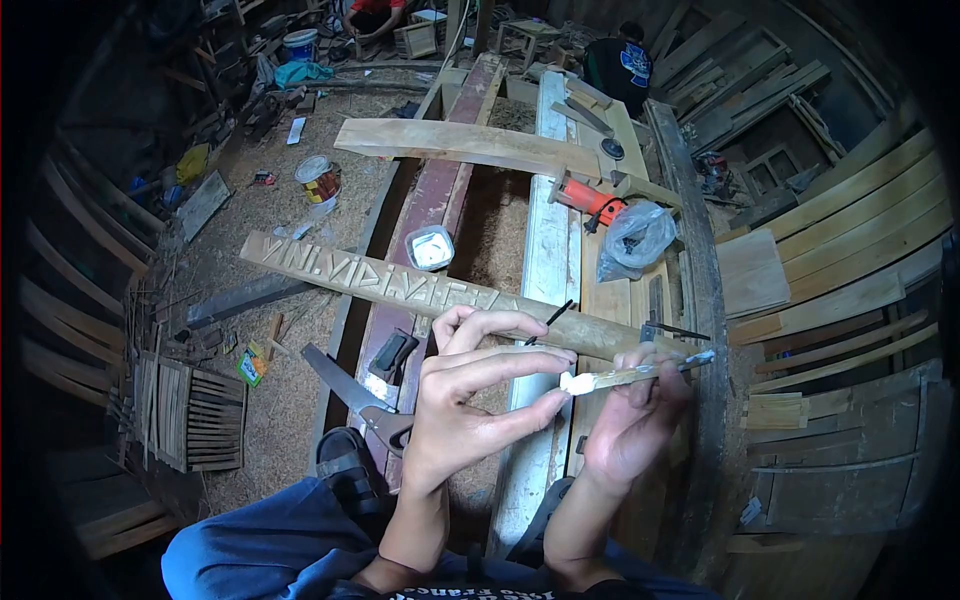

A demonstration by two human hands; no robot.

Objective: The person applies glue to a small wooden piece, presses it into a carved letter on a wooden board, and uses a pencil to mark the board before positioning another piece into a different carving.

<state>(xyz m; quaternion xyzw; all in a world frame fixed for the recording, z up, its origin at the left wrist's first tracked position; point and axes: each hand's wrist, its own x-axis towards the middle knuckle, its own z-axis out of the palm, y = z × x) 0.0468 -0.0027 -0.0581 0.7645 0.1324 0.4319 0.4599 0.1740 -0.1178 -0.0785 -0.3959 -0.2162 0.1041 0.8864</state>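
My right hand (pixel 632 415) grips a thin wooden stick (pixel 625 377) with white paste on its left end and whitish-blue smears at the far right end. The thumb and index finger of my left hand (pixel 470 395) pinch close around the pasty end. A thin black stick (pixel 560 315) is tucked between the fingers of that same hand. Just beyond both hands lies a long wooden board (pixel 350 275) with raised letters reading "VINI.VIDI.VI"; my left hand covers part of the lettering. An open plastic tub (pixel 430 247) of white paste stands behind the board.
A handsaw (pixel 350 385) and a black block-shaped tool (pixel 393 352) lie left of my hands. On the bench's right are an orange power tool (pixel 585 196) and a plastic bag (pixel 637 240). A curved plank (pixel 465 143) crosses farther back. Two people (pixel 618 70) sit in the background.
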